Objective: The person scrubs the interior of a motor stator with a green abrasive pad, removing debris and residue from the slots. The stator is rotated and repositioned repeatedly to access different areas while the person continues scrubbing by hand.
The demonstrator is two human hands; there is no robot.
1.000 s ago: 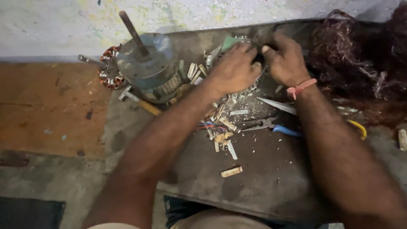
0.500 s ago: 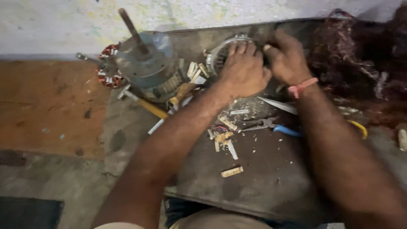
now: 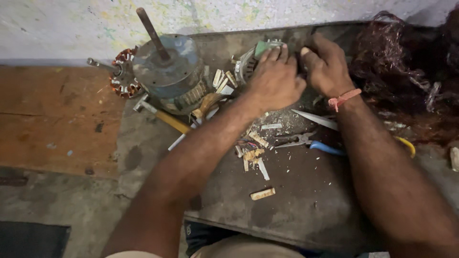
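On the dark desk (image 3: 306, 210): two hands of mine, both at the far edge, close together.
Left hand (image 3: 275, 81): fingers curled down over the round motor stator (image 3: 246, 59), gripping its rim; a green piece (image 3: 264, 47) shows just above my fingertips.
Right hand (image 3: 325, 67): fingers bent and pressed against the same stator from the other side; what they pinch is hidden, I cannot tell.
Stator: one under my hands, mostly covered by them, near the wall.
Motors: one blue-grey motor (image 3: 169, 71) with an upright shaft, left of my hands; one copper-wound rotor piece (image 3: 122, 76) just beside it.
Hammer: one, yellow-handled (image 3: 167, 119), lying below the motor.
Pliers: one pair (image 3: 306, 141), blue grip, between my forearms.
Scraps: many pale insulation strips (image 3: 253, 155), scattered; uncounted.
Copper wire: one tangled reddish heap (image 3: 406, 71), right of my right hand.
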